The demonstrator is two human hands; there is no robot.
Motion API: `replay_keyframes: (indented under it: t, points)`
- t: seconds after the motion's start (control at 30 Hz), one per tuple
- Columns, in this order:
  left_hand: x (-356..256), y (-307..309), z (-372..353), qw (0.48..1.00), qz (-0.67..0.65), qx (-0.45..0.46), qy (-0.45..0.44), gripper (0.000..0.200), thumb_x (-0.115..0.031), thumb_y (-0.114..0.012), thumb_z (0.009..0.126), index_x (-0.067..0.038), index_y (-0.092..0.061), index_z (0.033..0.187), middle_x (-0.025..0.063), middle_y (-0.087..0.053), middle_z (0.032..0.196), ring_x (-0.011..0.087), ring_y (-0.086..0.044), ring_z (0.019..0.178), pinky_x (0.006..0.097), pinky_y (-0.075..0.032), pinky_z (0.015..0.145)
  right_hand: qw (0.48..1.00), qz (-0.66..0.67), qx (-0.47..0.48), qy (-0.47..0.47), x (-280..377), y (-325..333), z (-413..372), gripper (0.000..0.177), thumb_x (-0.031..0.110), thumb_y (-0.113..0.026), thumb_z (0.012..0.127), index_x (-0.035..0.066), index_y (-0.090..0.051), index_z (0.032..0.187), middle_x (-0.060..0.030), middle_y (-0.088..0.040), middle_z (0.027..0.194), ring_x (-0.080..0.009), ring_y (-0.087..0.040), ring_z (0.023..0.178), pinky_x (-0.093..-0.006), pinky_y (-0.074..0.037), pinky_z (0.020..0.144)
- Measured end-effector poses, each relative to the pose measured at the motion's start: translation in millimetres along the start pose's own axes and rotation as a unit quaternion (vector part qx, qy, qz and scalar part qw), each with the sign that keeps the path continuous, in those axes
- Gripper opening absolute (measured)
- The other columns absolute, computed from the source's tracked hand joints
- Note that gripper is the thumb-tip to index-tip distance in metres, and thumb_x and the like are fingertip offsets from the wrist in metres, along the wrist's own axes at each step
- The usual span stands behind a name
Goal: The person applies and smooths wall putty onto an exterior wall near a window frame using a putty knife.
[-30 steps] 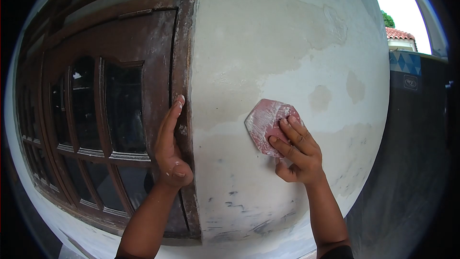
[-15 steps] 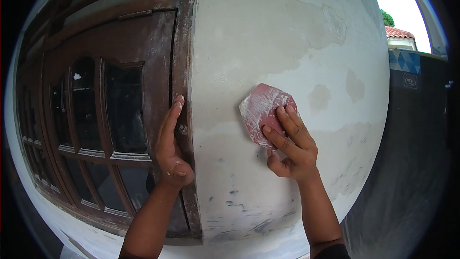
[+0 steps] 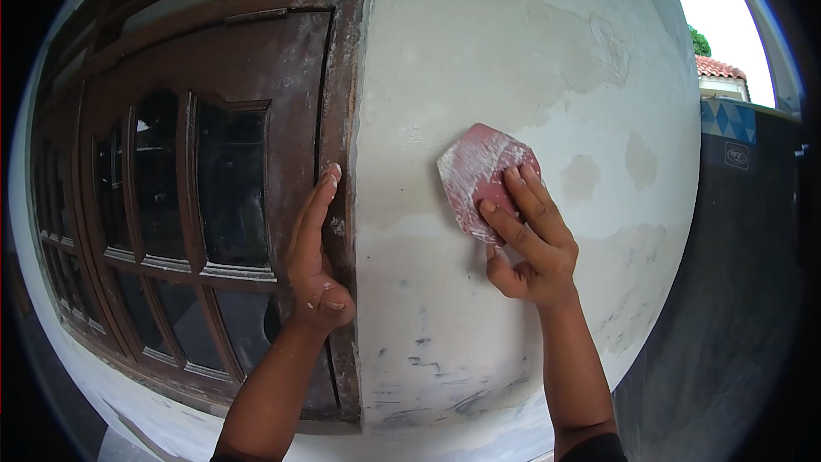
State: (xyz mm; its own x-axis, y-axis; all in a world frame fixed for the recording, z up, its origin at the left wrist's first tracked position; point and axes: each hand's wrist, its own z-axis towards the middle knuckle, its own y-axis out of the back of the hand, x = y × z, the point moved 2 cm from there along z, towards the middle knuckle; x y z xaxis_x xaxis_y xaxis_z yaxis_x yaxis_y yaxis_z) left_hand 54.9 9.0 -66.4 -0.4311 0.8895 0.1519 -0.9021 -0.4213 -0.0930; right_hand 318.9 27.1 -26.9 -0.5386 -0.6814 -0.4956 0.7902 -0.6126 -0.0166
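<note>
In my right hand is a flat, angular red putty spreader, its face smeared with white paste. Several fingers press on that face, and the thumb sits near its lower edge. The spreader lies against or just in front of the pale wall; exact contact is hidden. My left hand is upright, edge-on to me, with fingers stretched along the brown wooden frame. White paste marks its fingertip and thumb. It holds nothing I can see.
Left of the frame is a brown wooden shutter or door with glass panes. Beige patches and dark scuffs mark the wall. A dark panel stands at the right, with a tiled roof beyond.
My right hand and the spreader have moved up along the wall. The whole view has shifted slightly, while my left hand stays at the frame.
</note>
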Motion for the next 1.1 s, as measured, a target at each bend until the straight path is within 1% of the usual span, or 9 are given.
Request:
replay_keyframes:
  t: [0.07,0.17,0.33,0.47,0.6,0.7,0.77,0.93,1.1]
  points:
    - [0,1,-1,1.000,-0.002,-0.001,0.004,0.118,-0.088,-0.034,0.086,0.015,-0.040,0.145,0.0300,-0.047,0.148,0.0377,-0.046,0.140,0.0474,-0.032,0.119,1.000,0.006,0.022,0.011,0,-9,14,0.052,0.010,-0.067,0.065,0.014,-0.077,0.115,-0.0169,-0.064,0.136,-0.0357,-0.058,0.131,-0.0454,-0.050,0.107]
    - [2,0,-1,1.000,-0.003,0.005,0.002,0.118,-0.087,-0.034,0.086,0.015,-0.039,0.145,0.0299,-0.047,0.148,0.0378,-0.045,0.140,0.0474,-0.032,0.119,0.999,-0.002,0.044,-0.007,-5,-12,-2,0.052,0.010,-0.067,0.065,0.014,-0.077,0.116,-0.0159,-0.064,0.136,-0.0349,-0.057,0.131,-0.0461,-0.049,0.108]
    - [-1,0,0,1.000,0.004,0.008,0.010,0.118,-0.088,-0.033,0.086,0.014,-0.040,0.145,0.0296,-0.047,0.148,0.0378,-0.045,0.140,0.0475,-0.032,0.119,1.000,0.004,-0.008,-0.019,-8,7,-27,0.050,0.009,-0.066,0.066,0.012,-0.078,0.114,-0.0218,-0.064,0.134,-0.0391,-0.059,0.128,-0.0469,-0.050,0.106]
    - [2,0,-2,1.000,-0.002,0.001,0.011,0.118,-0.088,-0.033,0.086,0.014,-0.040,0.145,0.0295,-0.047,0.148,0.0377,-0.045,0.140,0.0478,-0.032,0.119,1.000,-0.021,-0.009,0.003,-7,-4,10,0.051,0.008,-0.066,0.065,0.011,-0.077,0.115,-0.0210,-0.064,0.134,-0.0393,-0.058,0.129,-0.0470,-0.050,0.106]
    - [2,1,-1,1.000,0.003,0.003,0.002,0.118,-0.088,-0.033,0.086,0.014,-0.040,0.145,0.0295,-0.047,0.147,0.0377,-0.045,0.140,0.0483,-0.032,0.119,0.999,-0.032,0.025,-0.016,-10,-5,1,0.050,0.009,-0.066,0.066,0.011,-0.078,0.114,-0.0205,-0.064,0.135,-0.0393,-0.058,0.130,-0.0469,-0.049,0.107]
    - [0,0,0,1.000,0.002,0.001,0.002,0.117,-0.087,-0.033,0.086,0.014,-0.040,0.145,0.0295,-0.047,0.147,0.0377,-0.046,0.140,0.0485,-0.032,0.119,1.000,-0.023,0.009,-0.013,-12,3,-18,0.050,0.010,-0.065,0.066,0.011,-0.078,0.114,-0.0205,-0.063,0.135,-0.0395,-0.058,0.130,-0.0472,-0.049,0.107]
    - [1,-1,0,1.000,0.000,0.000,0.000,0.117,-0.087,-0.034,0.086,0.014,-0.040,0.145,0.0295,-0.047,0.147,0.0376,-0.046,0.140,0.0485,-0.032,0.119,0.999,-0.017,-0.036,-0.018,-11,3,-12,0.049,0.011,-0.065,0.066,0.011,-0.078,0.114,-0.0205,-0.063,0.136,-0.0394,-0.058,0.130,-0.0476,-0.048,0.108]
    - [5,0,-2,1.000,-0.010,-0.007,-0.006,0.117,-0.087,-0.034,0.086,0.014,-0.040,0.145,0.0296,-0.047,0.148,0.0378,-0.046,0.140,0.0483,-0.032,0.119,0.999,-0.024,0.024,-0.008,-8,-11,14,0.050,0.009,-0.065,0.066,0.011,-0.077,0.115,-0.0194,-0.063,0.136,-0.0384,-0.057,0.130,-0.0477,-0.049,0.107]
    - [2,0,0,1.000,0.000,0.000,-0.006,0.117,-0.087,-0.035,0.086,0.014,-0.040,0.145,0.0295,-0.047,0.148,0.0376,-0.046,0.140,0.0482,-0.032,0.119,1.000,-0.017,0.007,-0.012,-11,2,-17,0.052,0.009,-0.065,0.066,0.011,-0.077,0.116,-0.0212,-0.062,0.137,-0.0389,-0.056,0.132,-0.0480,-0.048,0.108]
